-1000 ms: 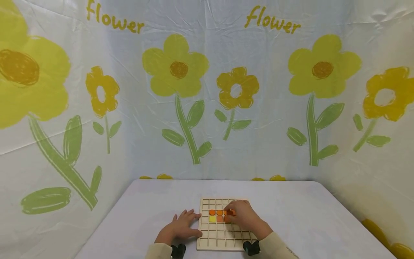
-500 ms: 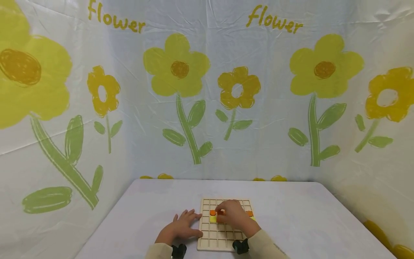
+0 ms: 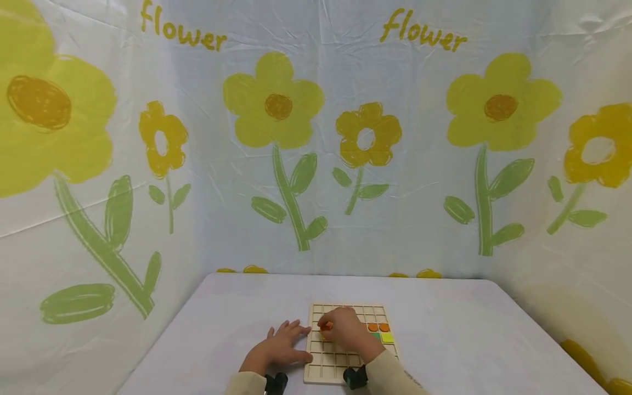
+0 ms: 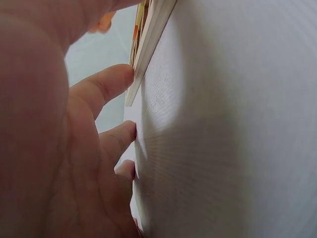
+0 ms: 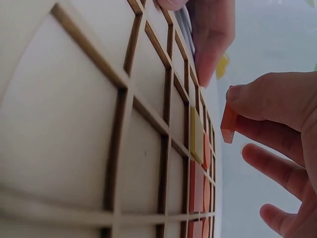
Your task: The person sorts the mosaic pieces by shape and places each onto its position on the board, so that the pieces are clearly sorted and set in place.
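A pale wooden grid board lies on the table. My left hand is spread at its left side, index finger and thumb touching the board's edge; the left wrist view shows the index fingertip against that edge. Over the board's left part, my right hand pinches a small orange tile between thumb and finger, held off the board. Beneath it, a yellow tile, red-orange tiles and orange rounded pieces sit in the grid cells. My right hand hides part of these rows in the head view.
Right of my right hand, two orange discs, a green tile and a yellow square tile lie on the board. The white table extends around it, with a flower-printed cloth behind and at the sides.
My right hand has moved left along the board, uncovering orange discs and green and yellow tiles at the right and covering the left ones. My left hand stays at the board's edge.
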